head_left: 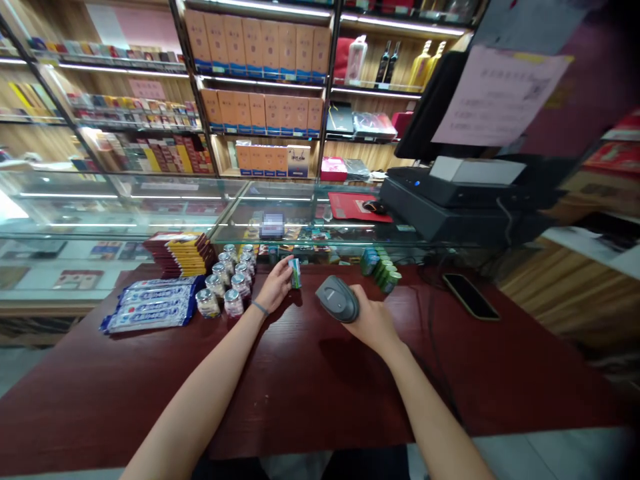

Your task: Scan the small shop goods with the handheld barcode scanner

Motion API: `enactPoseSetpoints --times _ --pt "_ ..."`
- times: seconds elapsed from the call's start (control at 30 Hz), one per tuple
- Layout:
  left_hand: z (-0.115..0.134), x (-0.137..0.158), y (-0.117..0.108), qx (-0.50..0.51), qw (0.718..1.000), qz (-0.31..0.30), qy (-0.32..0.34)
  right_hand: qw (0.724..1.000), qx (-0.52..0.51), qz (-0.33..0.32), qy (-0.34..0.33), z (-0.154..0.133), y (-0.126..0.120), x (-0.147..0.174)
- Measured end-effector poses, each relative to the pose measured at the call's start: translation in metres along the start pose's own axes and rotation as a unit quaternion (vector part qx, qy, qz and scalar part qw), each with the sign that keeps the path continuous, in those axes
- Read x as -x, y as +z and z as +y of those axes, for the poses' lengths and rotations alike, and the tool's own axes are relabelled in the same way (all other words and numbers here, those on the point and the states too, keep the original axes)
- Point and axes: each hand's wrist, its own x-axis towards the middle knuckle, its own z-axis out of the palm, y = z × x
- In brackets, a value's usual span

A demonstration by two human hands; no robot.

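On the counter (300, 400), across the lower frame, large packets (155, 303) are laid at left; stacked packs (189, 257) are set behind them and jars (241, 285) to their right. At centre, a small item (296, 275) is held in the left hand (274, 287); right of it, a scanner (339, 299) is held in the right hand (373, 320). Small containers (384, 272) are lined up behind and right of the scanner, with a phone (471, 296) placed farther right. Stocked shelves (260, 81) are seen behind, upper frame.

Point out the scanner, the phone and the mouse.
Scanner (338, 299): head view, on its grey top.
Phone (471, 297): head view, middle of its dark screen.
Mouse (373, 207): head view, on its upper shell.
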Motion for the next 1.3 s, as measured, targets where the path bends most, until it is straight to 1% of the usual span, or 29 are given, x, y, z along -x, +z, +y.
enactPoseSetpoints --times 0.07,0.17,0.27,0.4,0.5,0.63,0.7,0.8,0.97,1.13,1.3 --pt "-0.001 0.001 0.006 -0.062 0.998 0.012 0.020 0.999 -0.038 0.011 0.035 0.006 -0.007 -0.003" --pt "-0.004 -0.001 0.019 -0.150 0.987 0.021 0.062 0.991 -0.085 0.044 0.089 0.018 -0.014 -0.005" --pt "-0.010 -0.008 0.035 -0.203 0.973 0.016 0.112 0.981 -0.123 0.081 0.128 0.030 -0.018 -0.006" --pt "-0.026 -0.020 0.063 -0.272 0.952 -0.005 0.138 0.964 -0.156 0.133 0.171 0.048 -0.025 -0.006" --pt "-0.044 -0.030 0.087 -0.295 0.943 -0.015 0.155 0.949 -0.188 0.165 0.194 0.061 -0.032 -0.005" --pt "-0.072 -0.043 0.120 -0.296 0.941 -0.026 0.161 0.925 -0.237 0.211 0.210 0.078 -0.037 -0.004" --pt "-0.085 -0.049 0.134 -0.298 0.941 -0.031 0.158 0.915 -0.245 0.235 0.217 0.086 -0.037 -0.003" --pt "-0.102 -0.055 0.151 -0.309 0.938 -0.024 0.157 0.904 -0.250 0.259 0.229 0.097 -0.036 -0.002" --pt "-0.125 -0.062 0.164 -0.328 0.931 -0.008 0.163 0.884 -0.277 0.282 0.251 0.108 -0.034 0.001" --pt "-0.144 -0.070 0.164 -0.356 0.912 -0.001 0.203 0.867 -0.308 0.286 0.266 0.108 -0.036 0.001" --pt "-0.151 -0.075 0.165 -0.361 0.907 0.016 0.216 0.859 -0.331 0.286 0.267 0.107 -0.039 0.002"
